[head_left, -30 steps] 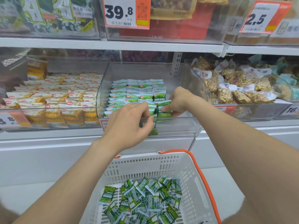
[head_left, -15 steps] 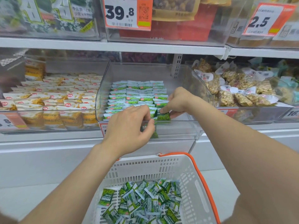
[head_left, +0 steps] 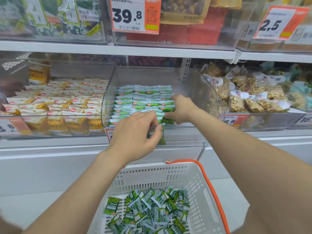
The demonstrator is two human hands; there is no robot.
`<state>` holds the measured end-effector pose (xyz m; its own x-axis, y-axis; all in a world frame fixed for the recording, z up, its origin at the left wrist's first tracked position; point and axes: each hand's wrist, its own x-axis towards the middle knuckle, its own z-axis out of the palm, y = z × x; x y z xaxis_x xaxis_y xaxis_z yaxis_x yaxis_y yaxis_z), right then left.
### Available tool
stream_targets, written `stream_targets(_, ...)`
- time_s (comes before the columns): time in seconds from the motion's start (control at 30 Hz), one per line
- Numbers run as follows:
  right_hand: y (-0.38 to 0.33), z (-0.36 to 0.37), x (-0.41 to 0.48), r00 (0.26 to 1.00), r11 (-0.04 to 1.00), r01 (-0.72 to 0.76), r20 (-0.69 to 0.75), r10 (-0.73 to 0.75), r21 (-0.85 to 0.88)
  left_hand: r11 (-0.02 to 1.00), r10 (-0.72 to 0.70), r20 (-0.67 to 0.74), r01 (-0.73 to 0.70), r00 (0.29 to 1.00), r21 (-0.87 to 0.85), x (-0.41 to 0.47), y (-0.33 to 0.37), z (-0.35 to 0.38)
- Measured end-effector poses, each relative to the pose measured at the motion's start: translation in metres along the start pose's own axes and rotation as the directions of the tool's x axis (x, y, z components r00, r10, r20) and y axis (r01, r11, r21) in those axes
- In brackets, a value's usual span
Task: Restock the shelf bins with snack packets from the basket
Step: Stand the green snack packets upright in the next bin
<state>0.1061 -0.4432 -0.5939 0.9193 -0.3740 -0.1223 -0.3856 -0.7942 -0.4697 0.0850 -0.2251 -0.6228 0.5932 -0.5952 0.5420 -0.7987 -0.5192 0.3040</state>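
A clear plastic shelf bin [head_left: 189,78] in the middle of the shelf holds neat rows of green-and-white snack packets [head_left: 143,97]. My left hand [head_left: 135,132] is at the bin's front and pinches an upright green packet [head_left: 160,134] in the front row. To the right, my right hand [head_left: 182,108] reaches into the bin and grips a green packet [head_left: 168,121] at the right end of the rows. Below, a white basket [head_left: 199,183] with an orange handle holds several loose green packets [head_left: 148,210].
A bin of yellow-and-white packets [head_left: 55,105] sits to the left, a bin of clear nut bags [head_left: 249,95] to the right. Price tags [head_left: 135,16] hang on the upper shelf's bins. A white shelf ledge [head_left: 50,149] runs under the bins.
Both hands stay at the front of the middle bin; my right hand has shifted slightly along the packet rows. The packets in the basket lie as before.
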Motion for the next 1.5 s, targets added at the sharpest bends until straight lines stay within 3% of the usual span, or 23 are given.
stream_targets(0.13,0.005,-0.007,-0.005,0.999,0.999,-0.029,0.021,0.028,0.037,0.999,0.006,0.004,-0.006,1.0,-0.037,0.0,-0.002,0.0)
stream_targets(0.2,0.007,-0.014,-0.012,1.0,0.999,-0.008,0.014,0.009,-0.036,0.997,0.008,0.006,-0.007,1.0,-0.075,-0.001,-0.003,-0.001)
stream_targets(0.3,0.005,-0.021,-0.029,0.985,0.971,0.096,-0.123,-0.125,-0.219,0.991,-0.006,0.017,0.008,1.0,-0.13,-0.001,-0.003,-0.003)
stream_targets(0.37,0.0,-0.023,-0.047,0.957,0.954,0.167,-0.192,-0.218,-0.249,0.987,0.001,0.011,0.001,1.0,-0.158,-0.001,-0.002,-0.005)
stream_targets(0.5,-0.02,-0.025,-0.096,0.904,0.907,0.327,-0.191,-0.382,-0.267,0.992,0.099,-0.204,-0.113,0.974,-0.057,-0.008,0.006,-0.005)
stream_targets(0.57,-0.029,-0.023,-0.123,0.895,0.876,0.382,-0.12,-0.43,-0.294,0.987,0.154,-0.329,-0.164,0.932,-0.003,-0.02,0.013,-0.003)
stream_targets(0.63,-0.029,-0.015,-0.149,0.914,0.851,0.394,0.051,-0.403,-0.346,0.979,0.198,-0.341,-0.2,0.919,0.029,-0.038,0.015,0.008)
stream_targets(0.7,-0.021,0.001,-0.17,0.902,0.821,0.419,0.282,-0.327,-0.388,0.981,0.195,-0.188,-0.196,0.963,0.014,-0.059,0.007,0.029)
stream_targets(0.77,-0.012,0.023,-0.184,0.835,0.773,0.487,0.476,-0.276,-0.407,0.992,0.125,0.121,-0.125,0.985,-0.01,-0.079,-0.005,0.054)
stream_targets(0.83,-0.002,0.049,-0.188,0.772,0.727,0.532,0.602,-0.205,-0.434,0.997,0.055,0.44,-0.077,0.896,0.031,-0.101,-0.014,0.079)
stream_targets(0.9,0.008,0.073,-0.189,0.723,0.688,0.562,0.676,-0.141,-0.458,0.996,0.006,0.642,-0.063,0.767,0.066,-0.125,-0.022,0.103)
stream_targets(1.03,0.016,0.098,-0.187,0.664,0.615,0.629,0.741,-0.105,-0.476,0.988,-0.118,0.883,-0.036,0.455,0.15,-0.179,-0.039,0.148)
stream_targets(1.13,0.016,0.107,-0.182,0.657,0.576,0.656,0.745,-0.118,-0.487,0.99,-0.127,0.962,-0.029,0.24,0.138,-0.211,-0.043,0.174)
stream_targets(1.23,0.014,0.113,-0.176,0.649,0.563,0.668,0.751,-0.122,-0.486,0.993,-0.106,0.98,0.06,0.171,0.097,-0.237,-0.047,0.197)
stream_targets(1.37,0.009,0.118,-0.17,0.634,0.562,0.682,0.761,-0.134,-0.469,0.985,-0.08,0.997,0.152,0.0,0.079,-0.253,-0.042,0.217)
stream_targets(1.5,0.005,0.12,-0.167,0.63,0.568,0.691,0.757,-0.172,-0.446,0.983,-0.091,0.995,0.162,0.04,0.083,-0.258,-0.044,0.232)
